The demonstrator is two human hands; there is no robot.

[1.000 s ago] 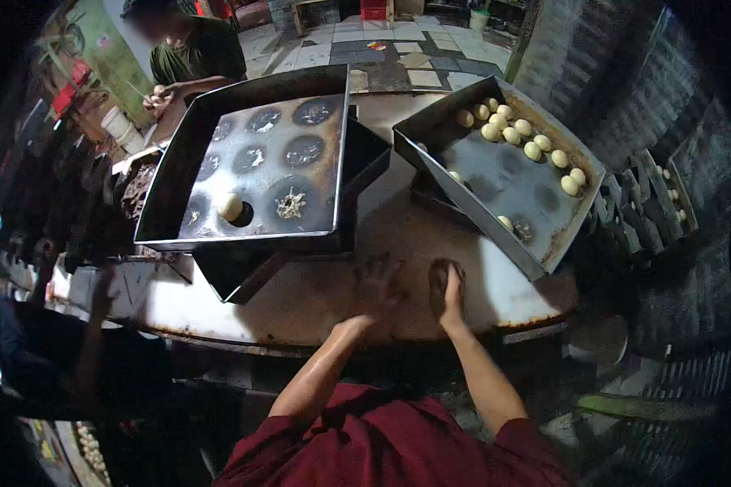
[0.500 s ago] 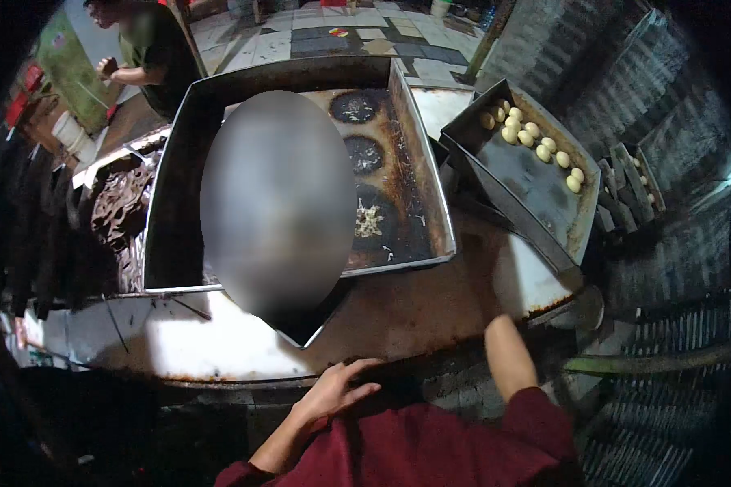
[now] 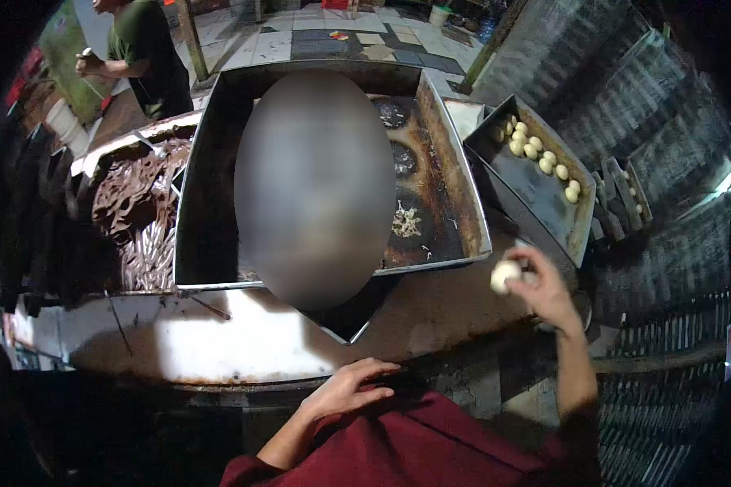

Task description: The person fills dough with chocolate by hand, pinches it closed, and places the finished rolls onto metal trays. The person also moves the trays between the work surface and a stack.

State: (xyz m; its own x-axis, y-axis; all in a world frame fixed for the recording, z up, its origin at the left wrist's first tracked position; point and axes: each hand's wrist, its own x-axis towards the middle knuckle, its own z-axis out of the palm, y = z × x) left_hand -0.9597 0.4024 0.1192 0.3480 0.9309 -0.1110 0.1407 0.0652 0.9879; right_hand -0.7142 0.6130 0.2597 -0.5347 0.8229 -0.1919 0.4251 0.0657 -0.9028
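Observation:
My right hand [image 3: 544,290] is raised over the table's right front part, its fingers closed on a pale round dough ball [image 3: 506,277]. A second pale patch shows between the fingers, too small to make out. My left hand [image 3: 353,390] lies at the front table edge against the dark red shirt, fingers stretched out, with nothing in it. Similar pale balls [image 3: 547,165] sit in a row along the far side of a metal tray [image 3: 528,195], up and right of my right hand.
A large scorched metal pan [image 3: 455,187] stands in the middle, largely covered by a blurred oval. Left of it is a heap of brown, wet-looking material [image 3: 142,195]. A person [image 3: 142,61] stands at the far left, holding something pale. A smaller tray [image 3: 638,191] stands at the far right.
My right hand has come up from below the table edge, now showing the pale ball. My left hand stays at the edge. The view has shifted left, and the person's hands show a pale thing.

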